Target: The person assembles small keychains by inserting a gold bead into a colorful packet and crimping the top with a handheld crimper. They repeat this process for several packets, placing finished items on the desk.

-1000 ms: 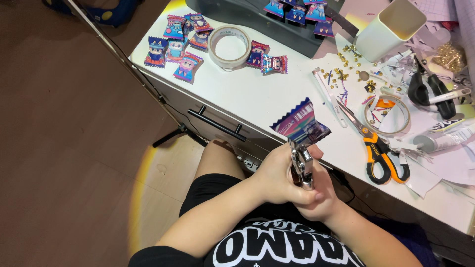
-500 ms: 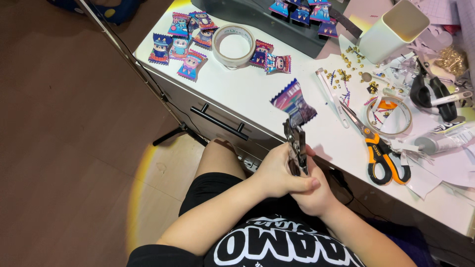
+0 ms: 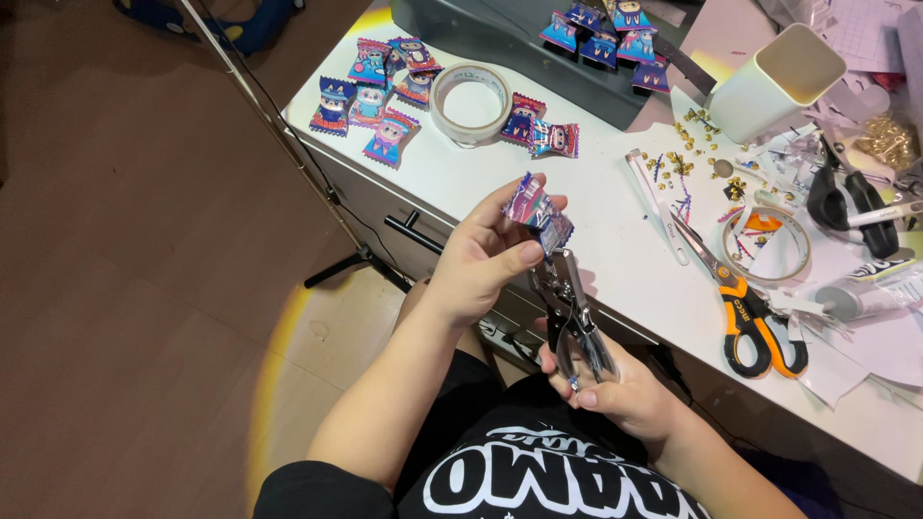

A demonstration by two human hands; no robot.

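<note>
Packet, purple and shiny, I'm pinching in my left hand; my right hand is gripping metal pliers near the white table.

Glossy foil-like candy wrapper, shiny bare-metal hole punch pliers, smooth matt white surface, glossy orange-and-black plastic-handled scissors.

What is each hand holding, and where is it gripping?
The left hand pinches a small colourful packet by its edges. The right hand grips a metal punch plier by its handles, its head at the packet's lower edge.
</note>
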